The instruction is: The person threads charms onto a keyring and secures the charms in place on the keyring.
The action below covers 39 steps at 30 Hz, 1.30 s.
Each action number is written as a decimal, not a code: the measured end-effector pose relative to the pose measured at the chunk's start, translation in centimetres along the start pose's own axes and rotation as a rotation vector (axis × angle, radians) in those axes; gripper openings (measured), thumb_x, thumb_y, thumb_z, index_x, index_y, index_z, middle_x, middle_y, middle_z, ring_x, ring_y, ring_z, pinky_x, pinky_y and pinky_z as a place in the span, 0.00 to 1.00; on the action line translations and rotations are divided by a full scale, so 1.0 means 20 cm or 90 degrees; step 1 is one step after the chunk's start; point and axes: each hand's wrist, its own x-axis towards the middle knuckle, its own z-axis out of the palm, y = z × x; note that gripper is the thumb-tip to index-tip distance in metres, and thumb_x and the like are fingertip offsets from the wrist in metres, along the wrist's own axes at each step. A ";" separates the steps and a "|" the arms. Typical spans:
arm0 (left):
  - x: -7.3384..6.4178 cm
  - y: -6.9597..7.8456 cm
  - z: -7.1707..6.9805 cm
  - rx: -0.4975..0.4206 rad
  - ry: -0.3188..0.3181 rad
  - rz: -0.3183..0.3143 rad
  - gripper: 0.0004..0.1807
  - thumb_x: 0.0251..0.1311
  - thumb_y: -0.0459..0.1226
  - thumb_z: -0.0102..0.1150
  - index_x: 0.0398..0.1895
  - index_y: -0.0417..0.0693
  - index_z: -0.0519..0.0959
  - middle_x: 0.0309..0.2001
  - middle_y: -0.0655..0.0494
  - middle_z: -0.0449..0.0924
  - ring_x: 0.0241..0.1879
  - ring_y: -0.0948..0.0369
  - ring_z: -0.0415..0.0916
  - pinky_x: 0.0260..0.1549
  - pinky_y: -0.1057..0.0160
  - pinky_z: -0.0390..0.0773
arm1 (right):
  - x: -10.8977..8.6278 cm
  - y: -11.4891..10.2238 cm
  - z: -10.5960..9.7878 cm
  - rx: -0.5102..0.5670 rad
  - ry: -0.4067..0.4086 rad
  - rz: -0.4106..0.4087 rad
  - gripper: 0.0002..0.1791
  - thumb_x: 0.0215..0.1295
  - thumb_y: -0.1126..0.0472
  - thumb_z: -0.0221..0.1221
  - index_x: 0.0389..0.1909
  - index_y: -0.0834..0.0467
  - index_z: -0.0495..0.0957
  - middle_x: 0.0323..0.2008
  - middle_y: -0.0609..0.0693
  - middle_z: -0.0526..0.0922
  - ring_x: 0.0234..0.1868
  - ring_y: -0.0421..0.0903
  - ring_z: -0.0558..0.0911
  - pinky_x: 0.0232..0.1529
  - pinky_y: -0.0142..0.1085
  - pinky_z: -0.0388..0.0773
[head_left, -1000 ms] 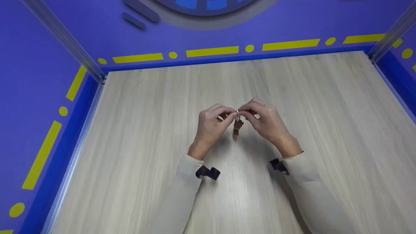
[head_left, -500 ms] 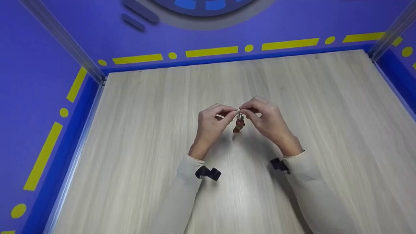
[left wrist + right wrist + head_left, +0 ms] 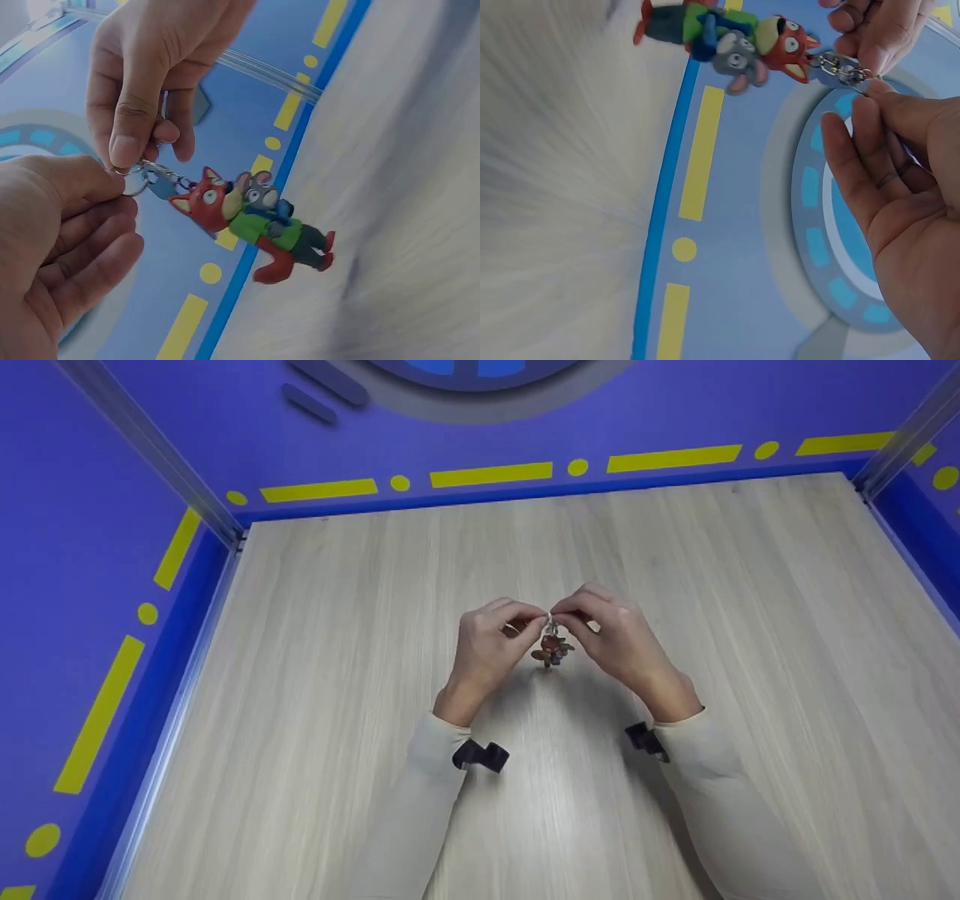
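Observation:
A keychain hangs from a metal split ring (image 3: 136, 187) between my two hands. Its figurine (image 3: 274, 229) is a red fox in a green top and dark trousers, with a grey rabbit against its chest. A short chain (image 3: 840, 67) links fox and ring. My left hand (image 3: 489, 652) pinches the ring between thumb and index finger, its other fingers loosely bent in the left wrist view. Opposite it, my right hand (image 3: 621, 641) pinches the ring with thumb and index finger. In the head view the figurine dangles below the fingertips, above the table. Fingers partly hide the ring.
A pale wood-grain table (image 3: 337, 660) lies beneath the hands. Blue-purple panels (image 3: 480, 442) with yellow dashes and dots stand along its back and sides. Metal posts (image 3: 150, 442) mark the corners. Black straps (image 3: 480, 756) sit at both sleeve cuffs.
The figurine has turned on its chain, so it shows broader and with more colours in the head view. Both hands stay almost in place, still pinching the ring.

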 end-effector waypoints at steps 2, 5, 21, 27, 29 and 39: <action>0.00 0.00 0.00 -0.034 0.010 -0.013 0.04 0.68 0.30 0.70 0.36 0.37 0.90 0.34 0.51 0.89 0.31 0.61 0.86 0.33 0.66 0.85 | 0.00 0.00 0.00 0.023 0.010 0.015 0.03 0.70 0.72 0.67 0.41 0.64 0.87 0.37 0.52 0.86 0.38 0.45 0.86 0.42 0.27 0.81; 0.00 0.00 0.01 -0.078 0.025 -0.027 0.04 0.68 0.31 0.71 0.37 0.36 0.90 0.35 0.51 0.89 0.32 0.60 0.87 0.34 0.65 0.86 | 0.00 0.01 0.00 0.057 0.023 0.032 0.03 0.71 0.71 0.67 0.42 0.64 0.87 0.38 0.53 0.87 0.38 0.46 0.87 0.45 0.26 0.81; -0.02 0.02 0.04 -0.168 0.054 -0.165 0.04 0.66 0.33 0.73 0.39 0.40 0.91 0.36 0.55 0.90 0.34 0.61 0.86 0.37 0.59 0.88 | 0.00 0.00 0.01 0.084 0.066 0.047 0.07 0.66 0.76 0.68 0.42 0.64 0.87 0.38 0.50 0.86 0.39 0.46 0.87 0.45 0.28 0.83; -0.01 0.01 0.04 -0.124 0.024 -0.123 0.02 0.65 0.28 0.71 0.38 0.38 0.89 0.36 0.53 0.89 0.34 0.61 0.86 0.35 0.57 0.88 | 0.00 0.00 0.00 0.039 0.036 0.028 0.07 0.66 0.76 0.69 0.41 0.64 0.87 0.38 0.52 0.86 0.39 0.46 0.86 0.44 0.28 0.82; -0.01 0.00 0.03 -0.071 0.010 -0.075 0.02 0.64 0.26 0.71 0.37 0.39 0.89 0.35 0.52 0.88 0.33 0.61 0.86 0.34 0.60 0.88 | 0.00 0.00 0.00 0.016 0.018 0.012 0.07 0.65 0.77 0.69 0.40 0.65 0.86 0.37 0.52 0.86 0.38 0.46 0.86 0.42 0.29 0.82; 0.00 -0.01 0.01 0.022 0.007 0.034 0.02 0.65 0.27 0.70 0.34 0.39 0.89 0.32 0.52 0.87 0.29 0.62 0.84 0.33 0.69 0.84 | 0.00 -0.01 0.00 0.008 -0.005 0.002 0.07 0.64 0.77 0.70 0.40 0.64 0.87 0.37 0.52 0.86 0.37 0.45 0.87 0.41 0.29 0.82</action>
